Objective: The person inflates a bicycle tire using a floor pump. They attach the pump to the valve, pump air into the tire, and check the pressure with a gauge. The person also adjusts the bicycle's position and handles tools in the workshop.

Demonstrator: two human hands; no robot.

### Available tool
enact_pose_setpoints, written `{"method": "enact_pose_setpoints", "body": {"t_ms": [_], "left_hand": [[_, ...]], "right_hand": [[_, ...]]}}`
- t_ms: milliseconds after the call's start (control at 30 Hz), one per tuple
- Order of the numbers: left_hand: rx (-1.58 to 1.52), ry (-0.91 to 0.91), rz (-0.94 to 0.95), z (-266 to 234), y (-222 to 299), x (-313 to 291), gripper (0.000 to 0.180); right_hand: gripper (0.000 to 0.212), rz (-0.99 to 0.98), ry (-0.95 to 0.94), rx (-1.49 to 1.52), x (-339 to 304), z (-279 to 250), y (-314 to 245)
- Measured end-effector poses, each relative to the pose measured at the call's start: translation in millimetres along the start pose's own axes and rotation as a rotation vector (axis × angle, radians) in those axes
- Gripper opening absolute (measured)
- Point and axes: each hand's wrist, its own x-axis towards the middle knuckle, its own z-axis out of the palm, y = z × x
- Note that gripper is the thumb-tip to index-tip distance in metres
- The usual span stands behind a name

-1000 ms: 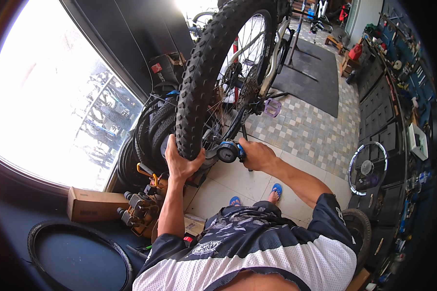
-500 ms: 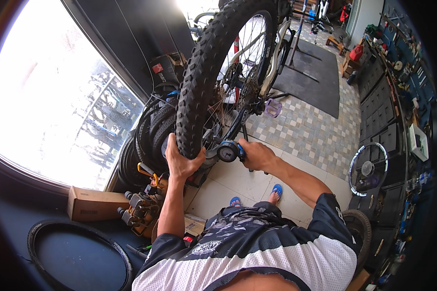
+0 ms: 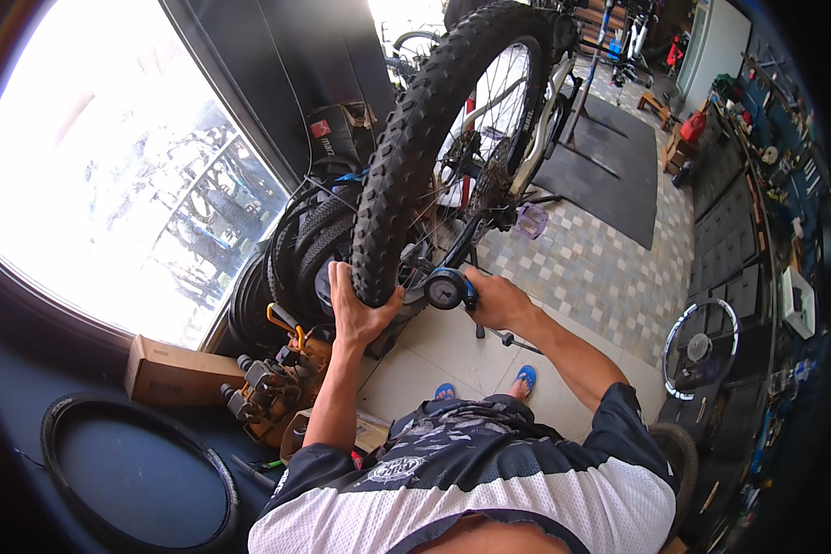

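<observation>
Black-and-white jersey (image 3: 545, 499) and blue flip-flops (image 3: 526, 373).
Short dark sleeves (image 3: 611, 423), a perforated white panel (image 3: 351, 508), a round pale emblem (image 3: 399, 469), grey patterning (image 3: 466, 434), a dark neckline (image 3: 478, 514); left hand (image 3: 362, 316) and right hand (image 3: 497, 300) bare.

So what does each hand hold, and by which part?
The left hand grips the tyre at its lower end; the right hand holds the gauge by its blue handle.

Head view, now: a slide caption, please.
Left hand grips a knobby bicycle tire; right hand holds a blue-and-black dial-gauge inflator.

Left hand (image 3: 360, 314) clasping knobby tire (image 3: 414, 157), right hand (image 3: 500, 301) gripping gauge tool (image 3: 445, 290); tiled floor (image 3: 605, 277)
</observation>
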Motion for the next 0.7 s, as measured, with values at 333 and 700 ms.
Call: {"method": "enact_pose_setpoints", "body": {"t_ms": [333,700], "left_hand": [[-0.09,0.042,0.037,3.8,-2.1,5.4,0.06],[-0.114,0.011,0.006,3.4,0.1,4.4,0.06]], "right_hand": [[0.034,-0.037,0.022,0.032,-2.1,3.9,1.6],[0.033,-0.047,0.023,0.062,-5.7,7.0,1.4]]}}
